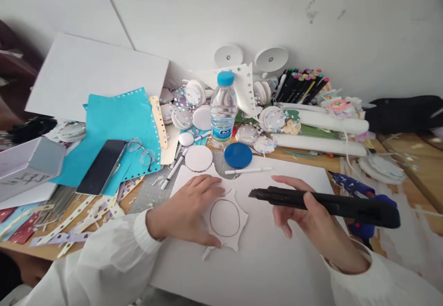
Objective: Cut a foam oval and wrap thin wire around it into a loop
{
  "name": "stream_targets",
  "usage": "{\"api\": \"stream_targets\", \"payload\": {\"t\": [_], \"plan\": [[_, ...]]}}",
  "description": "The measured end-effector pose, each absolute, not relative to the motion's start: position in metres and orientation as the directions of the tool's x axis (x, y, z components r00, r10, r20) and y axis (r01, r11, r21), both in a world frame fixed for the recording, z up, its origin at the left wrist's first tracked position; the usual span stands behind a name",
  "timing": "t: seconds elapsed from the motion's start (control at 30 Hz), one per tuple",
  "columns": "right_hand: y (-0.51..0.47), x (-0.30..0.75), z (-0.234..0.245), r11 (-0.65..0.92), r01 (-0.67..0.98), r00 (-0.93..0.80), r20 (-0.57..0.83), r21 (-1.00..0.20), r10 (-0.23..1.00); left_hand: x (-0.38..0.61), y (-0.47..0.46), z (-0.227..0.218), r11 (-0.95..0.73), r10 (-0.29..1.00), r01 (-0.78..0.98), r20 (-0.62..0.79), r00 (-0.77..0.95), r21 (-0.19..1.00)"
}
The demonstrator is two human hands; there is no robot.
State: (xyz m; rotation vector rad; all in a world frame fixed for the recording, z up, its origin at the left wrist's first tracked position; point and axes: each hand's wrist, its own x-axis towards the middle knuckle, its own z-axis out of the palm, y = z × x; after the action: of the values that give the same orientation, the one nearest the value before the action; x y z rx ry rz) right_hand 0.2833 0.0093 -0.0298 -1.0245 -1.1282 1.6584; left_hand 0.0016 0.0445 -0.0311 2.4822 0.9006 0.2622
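My right hand (308, 213) grips a black utility knife (332, 204) above a white board (284, 260), its blade end pointing left. My left hand (188, 209) has its fingers and thumb apart, resting at the left side of a white foam-board piece (224, 218). That piece has ragged edges and a drawn circle; part of it is hidden under my hand. Beyond my left hand lies a cut white disc (198, 158). Next to it are a blue round lid (238, 155) and a white marker (249, 171).
A water bottle (224, 112) stands behind the lid. At left lie a phone (102, 167), glasses (141, 151), blue paper (117, 121) and paper strips. Several decorated white discs and black markers (301, 87) line the wall. A blue glue gun (360, 190) lies at right.
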Motion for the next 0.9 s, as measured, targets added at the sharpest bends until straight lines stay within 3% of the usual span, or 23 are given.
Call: {"api": "stream_targets", "payload": {"t": [0.13, 0.27, 0.43, 0.67, 0.9], "plan": [[0.01, 0.266, -0.035, 0.02, 0.0, -0.24, 0.019, -1.0, 0.971, 0.004, 0.048, -0.048, -0.715, 0.596, 0.51, 0.037, 0.802, 0.478], [0.01, 0.25, -0.045, 0.205, 0.214, -0.271, 0.144, -0.955, 0.952, -0.001, 0.054, -0.054, -0.781, 0.512, 0.405, 0.117, 0.851, 0.476], [0.005, 0.249, -0.067, 0.221, 0.24, -0.384, 0.116, -0.945, 0.916, -0.003, 0.054, -0.059, -0.79, 0.493, 0.376, 0.135, 0.86, 0.485], [0.001, 0.255, -0.068, 0.281, 0.367, -0.321, 0.163, -0.887, 0.933, -0.006, 0.055, -0.063, -0.771, 0.486, 0.363, 0.116, 0.866, 0.524], [0.006, 0.254, -0.064, 0.388, 0.459, -0.402, 0.202, -0.799, 0.893, -0.006, 0.057, -0.067, -0.745, 0.488, 0.374, 0.069, 0.87, 0.553]]}}
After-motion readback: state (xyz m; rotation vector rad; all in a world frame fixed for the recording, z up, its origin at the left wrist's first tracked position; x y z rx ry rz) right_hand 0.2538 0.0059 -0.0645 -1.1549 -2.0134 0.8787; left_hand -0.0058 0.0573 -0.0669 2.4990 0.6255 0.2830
